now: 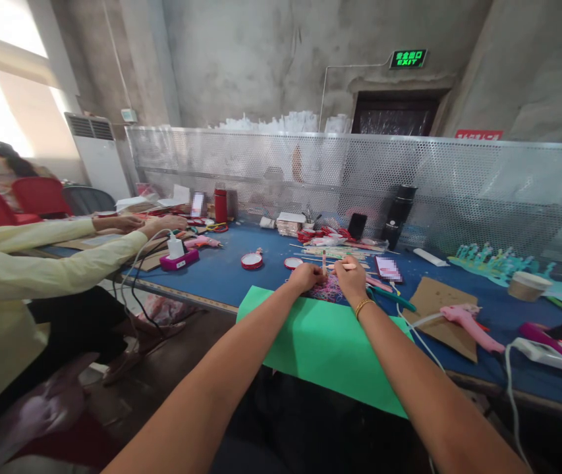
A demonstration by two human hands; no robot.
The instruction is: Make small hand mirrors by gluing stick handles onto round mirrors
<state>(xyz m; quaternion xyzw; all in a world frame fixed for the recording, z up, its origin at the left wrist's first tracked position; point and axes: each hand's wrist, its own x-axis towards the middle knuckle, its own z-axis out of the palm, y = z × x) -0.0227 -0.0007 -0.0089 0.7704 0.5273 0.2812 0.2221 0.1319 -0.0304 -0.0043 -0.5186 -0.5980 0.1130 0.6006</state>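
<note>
In the head view, the work in hand looks like close fingertip work on a slim upright stick (pixel 324 259), which stands between the two hands above a tangle of pink and purple threads (pixel 329 289). The left hand (pixel 305 278) appears to have its fingers pinched together at the stick's lower end; the right hand (pixel 352 279) has its fingers clamped on a pale rod (pixel 342 266) pointing toward it. Whether rod and stick touch, I cannot tell. The next move seems to call for a steady left pinch and small right-hand motions. A green sheet (pixel 330 349) drapes over the near edge of the blue tabletop (pixel 226 276). Two round red-rimmed containers (pixel 252 261) sit to the left; to the right, a pink glue gun (pixel 473 327) lies on cardboard (pixel 421 306). A perforated screen (pixel 271 161) runs along the far side, with a lit exit sign (pixel 408 59) on the wall beyond. At left, a co-worker's yellow sleeve (pixel 97 263) reaches over the table.
</note>
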